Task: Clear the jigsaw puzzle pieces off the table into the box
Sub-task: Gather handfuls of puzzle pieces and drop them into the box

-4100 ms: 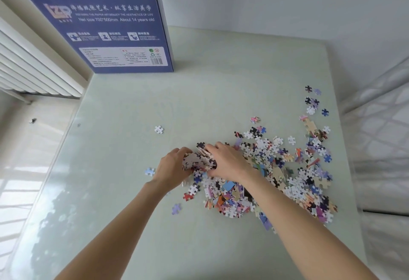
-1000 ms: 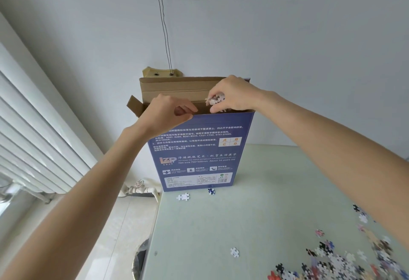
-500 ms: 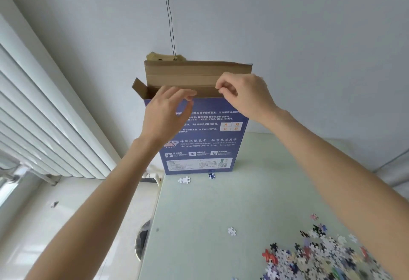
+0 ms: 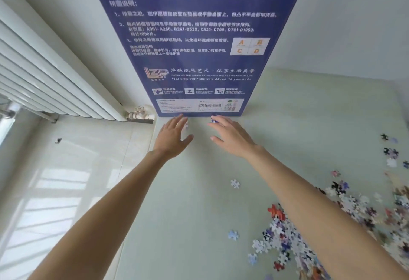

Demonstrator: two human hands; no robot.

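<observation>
With both hands, left [image 4: 173, 136] and right [image 4: 230, 136], flat, open and empty at the box [image 4: 199, 43] foot, pinch each stray piece [image 4: 213, 121] there; the pile [image 4: 332, 224] lies right.

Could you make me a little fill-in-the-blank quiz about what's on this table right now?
1. The tall box standing upright at the table's far edge is mostly ____ in colour.
2. Both hands reach toward the box's ____ edge, left hand and right hand with fingers straight.
3. The big heap of puzzle pieces lies on the person's ____ side.

Missing words: blue; bottom; right
</observation>
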